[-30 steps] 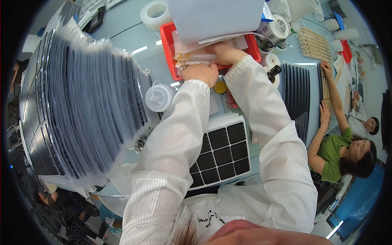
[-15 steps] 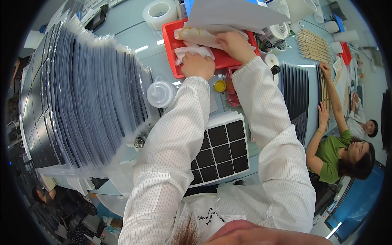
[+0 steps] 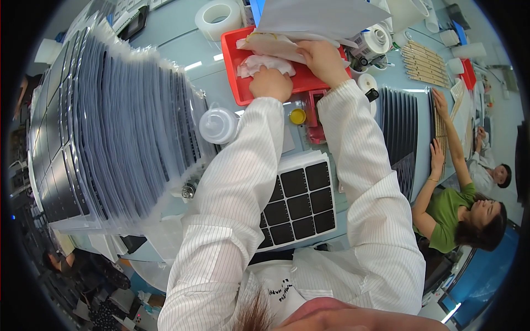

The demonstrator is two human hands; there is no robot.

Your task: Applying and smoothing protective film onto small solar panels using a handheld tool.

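My left hand point(image 3: 270, 84) is over the red tray point(image 3: 236, 91), its curled fingers closed on the near edge of a crumpled white cloth point(image 3: 265, 63). My right hand point(image 3: 326, 62) is closed on the right part of a long, folded white bag-like bundle point(image 3: 270, 46) with a yellowish line along its top edge. The bundle lies across the tray, behind the cloth. The undersides of both hands' fingers are hidden. Near my left wrist stands a clear bottle with a white lid point(image 3: 218, 126); between my wrists sits a small yellow-topped pot point(image 3: 297, 116).
A tall stack of dark sheets in clear sleeves point(image 3: 132, 127) fills the left. White sheets with black squares point(image 3: 301, 201) lie between my forearms. A tape roll point(image 3: 218, 19) sits behind, a grey sheet point(image 3: 314, 19) overhangs the tray. A co-worker in green point(image 3: 450, 215) works at right.
My left hand has drawn back slightly toward me and its fingers have curled. The crumpled cloth is bunched up more. My right hand has shifted slightly to the right, still on the bundle.
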